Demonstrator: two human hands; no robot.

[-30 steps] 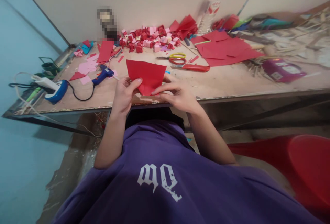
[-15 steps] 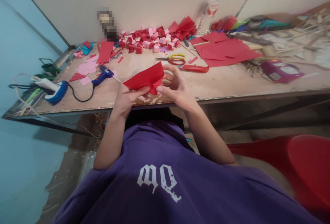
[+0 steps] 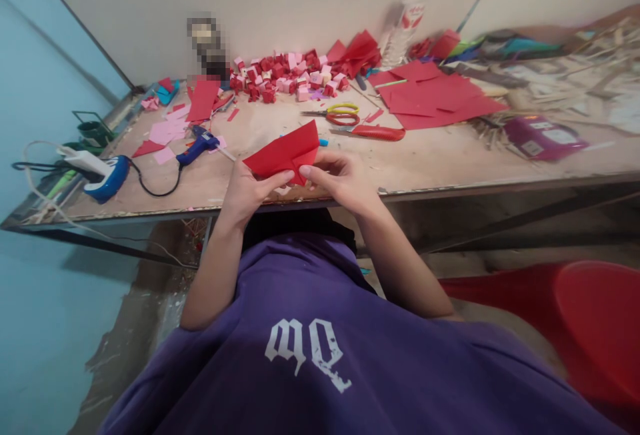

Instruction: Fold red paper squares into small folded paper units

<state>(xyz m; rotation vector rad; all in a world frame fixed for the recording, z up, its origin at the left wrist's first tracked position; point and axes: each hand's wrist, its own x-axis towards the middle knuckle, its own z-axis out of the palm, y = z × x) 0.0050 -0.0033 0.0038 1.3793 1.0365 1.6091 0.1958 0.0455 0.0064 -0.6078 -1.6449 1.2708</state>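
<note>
A partly folded sheet of red paper [image 3: 283,150] is held up over the front edge of the table. My left hand [image 3: 249,189] grips its lower left part, with the thumb lying across the front. At the lower right corner my right hand [image 3: 341,181] pinches the paper, its thumb pressed near a crease and its other fingers curled behind. The two thumbs are close together. Behind the paper, the ends of a small blue item [image 3: 323,142] show on the table; the rest of it is hidden.
Scissors [image 3: 336,114] and a red-handled cutter [image 3: 375,132] lie beyond my hands. A blue glue gun [image 3: 199,146] with its cord is at left. Folded pink and red paper pieces [image 3: 290,75] are heaped at the back, red sheets [image 3: 440,98] to the right. A red chair [image 3: 600,328] stands behind.
My right fingers have curled lower behind the paper, and the right thumb has slid slightly left toward the left thumb. The blue item behind the paper has come into view.
</note>
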